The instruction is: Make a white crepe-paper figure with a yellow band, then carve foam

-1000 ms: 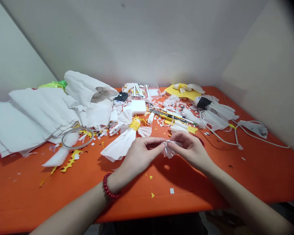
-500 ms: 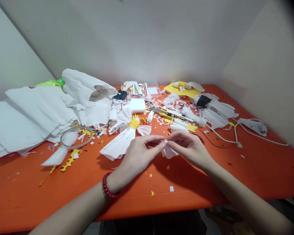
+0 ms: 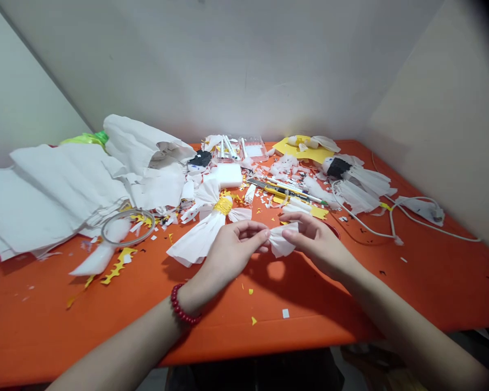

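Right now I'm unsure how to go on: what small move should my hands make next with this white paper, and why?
Probably pinch the white paper tighter with the left hand and fan its free end with the right hand. Both hands grip it above the table; it looks gathered at the left, loose at the right.

No text, label or number can be read anywhere

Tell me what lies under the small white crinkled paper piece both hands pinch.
Under the white crinkled paper piece: shadowed orange table, tiny yellow scraps. Left hand and right hand hide the rest.
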A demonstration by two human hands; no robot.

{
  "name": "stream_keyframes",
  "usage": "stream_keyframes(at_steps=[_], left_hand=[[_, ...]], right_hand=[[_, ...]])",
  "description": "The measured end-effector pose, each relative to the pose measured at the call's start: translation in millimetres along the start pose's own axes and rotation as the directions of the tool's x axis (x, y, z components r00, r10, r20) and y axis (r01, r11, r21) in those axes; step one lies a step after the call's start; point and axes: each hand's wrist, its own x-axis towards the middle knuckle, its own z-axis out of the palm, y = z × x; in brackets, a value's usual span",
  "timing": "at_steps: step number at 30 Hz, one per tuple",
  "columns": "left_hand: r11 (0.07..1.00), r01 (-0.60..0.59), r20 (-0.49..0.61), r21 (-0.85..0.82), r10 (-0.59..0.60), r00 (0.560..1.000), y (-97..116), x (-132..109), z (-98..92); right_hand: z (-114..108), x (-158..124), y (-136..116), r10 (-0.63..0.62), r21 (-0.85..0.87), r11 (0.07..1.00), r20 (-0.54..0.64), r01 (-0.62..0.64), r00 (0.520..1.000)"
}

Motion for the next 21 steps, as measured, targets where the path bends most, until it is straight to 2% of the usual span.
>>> stream_keyframes(at_steps=[3,7,13,18,21], left_hand=[[0.997,-0.002,-0.119,-0.078,-0.007,0.993,2,-1,1.8],[0.995,-0.04,-0.192,-0.096,0.021,0.981,0,-1,2.1],[0.98,-0.05,-0.186,-0.192,0.013,0.982,-1,-1,2.4],[0.987,-0.051,-0.124,-0.15,0.032,0.992,1,-1,1.1],[0.991,-0.044,-0.124,-0.125,0.028,0.992,2,-2,0.9]], right_hand=[[7,-1,0,0.07,0.113,0.991,0.059,-0.077,0.996],[16,-4,4,-0.002,0.111,0.994,-0.003,0.002,1.0],[12,-6,9,-0.094,0.035,0.995,0.002,0.094,0.996],[7,-5,9,-0.105,-0.006,0.994,0.049,0.106,0.993],[7,-5,5,-0.088,-0.007,0.996,0.065,0.089,0.994]])
